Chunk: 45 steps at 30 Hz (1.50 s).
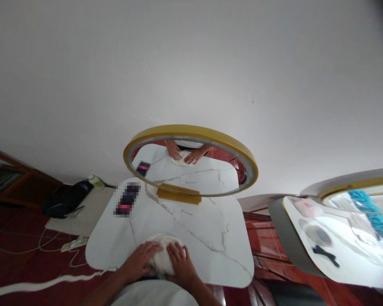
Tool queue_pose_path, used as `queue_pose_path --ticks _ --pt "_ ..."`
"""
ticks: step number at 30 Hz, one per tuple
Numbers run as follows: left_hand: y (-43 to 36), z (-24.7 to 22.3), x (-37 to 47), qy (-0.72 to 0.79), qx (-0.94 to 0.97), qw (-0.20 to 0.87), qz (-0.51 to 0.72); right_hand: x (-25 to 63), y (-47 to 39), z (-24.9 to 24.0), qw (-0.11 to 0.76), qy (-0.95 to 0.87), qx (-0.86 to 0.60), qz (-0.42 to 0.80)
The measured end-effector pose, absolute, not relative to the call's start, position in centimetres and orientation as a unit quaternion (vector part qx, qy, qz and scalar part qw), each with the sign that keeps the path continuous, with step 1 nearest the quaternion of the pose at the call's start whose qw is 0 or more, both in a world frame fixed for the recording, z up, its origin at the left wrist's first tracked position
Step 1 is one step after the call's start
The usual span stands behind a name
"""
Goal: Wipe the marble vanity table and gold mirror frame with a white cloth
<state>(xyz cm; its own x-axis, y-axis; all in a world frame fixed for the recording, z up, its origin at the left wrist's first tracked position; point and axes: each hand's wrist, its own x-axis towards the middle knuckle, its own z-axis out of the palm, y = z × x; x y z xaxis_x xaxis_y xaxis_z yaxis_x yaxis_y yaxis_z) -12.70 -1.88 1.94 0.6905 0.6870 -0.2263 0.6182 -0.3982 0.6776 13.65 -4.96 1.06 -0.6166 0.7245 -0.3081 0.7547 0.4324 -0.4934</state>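
Observation:
A rounded white bundle [164, 255], soft-looking like cloth, lies at the near edge of the marble-patterned table [185, 221]. My left hand [146, 257] rests on its left side, fingers stretched over the top. On the opposite side, my right hand [180, 261] lies with its fingers spread across the bundle. Both hands press on it from above rather than wrapping round it. The oval mirror [191, 128] with a gold frame reflects the same two hands on the white bundle. What is under the palms is hidden.
A blurred-out dark phone-like object [127, 199] lies at the table's back left. The mirror stands on a gold base [178, 194]. At right is a second table [347, 250] with a black item [326, 256]. Left, a black bag [68, 197] and cables [15, 250] lie low down.

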Motion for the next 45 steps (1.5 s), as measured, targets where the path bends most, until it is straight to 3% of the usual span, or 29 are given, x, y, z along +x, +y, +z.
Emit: queue_pose_path --ticks 18,28,45 --pt "6.6 -0.4 -15.1 0.461 0.835 0.297 0.042 8.9 4.3 1.7 0.007 0.837 0.492 -0.240" --pt "11.3 0.5 -13.9 0.492 0.808 0.315 0.072 7.1 8.3 0.8 -0.029 0.797 0.566 -0.208" --pt "3.9 0.9 -12.1 0.549 0.785 0.284 0.046 7.4 0.6 0.7 -0.019 0.806 0.553 -0.210"
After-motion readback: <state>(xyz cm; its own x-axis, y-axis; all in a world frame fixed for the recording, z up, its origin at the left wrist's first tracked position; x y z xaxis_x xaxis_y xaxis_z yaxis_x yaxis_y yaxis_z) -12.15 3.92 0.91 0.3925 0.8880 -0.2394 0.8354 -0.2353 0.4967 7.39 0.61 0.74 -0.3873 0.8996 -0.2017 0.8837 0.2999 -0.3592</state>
